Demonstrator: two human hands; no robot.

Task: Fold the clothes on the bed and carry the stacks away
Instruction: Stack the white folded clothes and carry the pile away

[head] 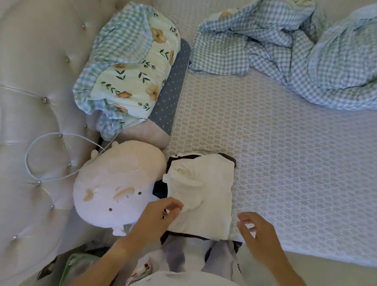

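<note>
A folded white garment (203,195) lies on top of a dark folded piece (197,236) at the near edge of the bed (295,176). My left hand (160,214) hovers at the stack's near left corner, fingers curled and touching the white cloth, with no clear grip. My right hand (257,234) floats just right of the stack, fingers apart and holding nothing. A crumpled blue checked cloth (306,55) lies unfolded at the far right of the bed.
A pink plush toy (118,187) sits left of the stack. Behind it stands a floral and checked pillow (130,68) on a grey dotted cushion (171,95). The tufted headboard (27,81) fills the left, with a pale cable loop (29,157).
</note>
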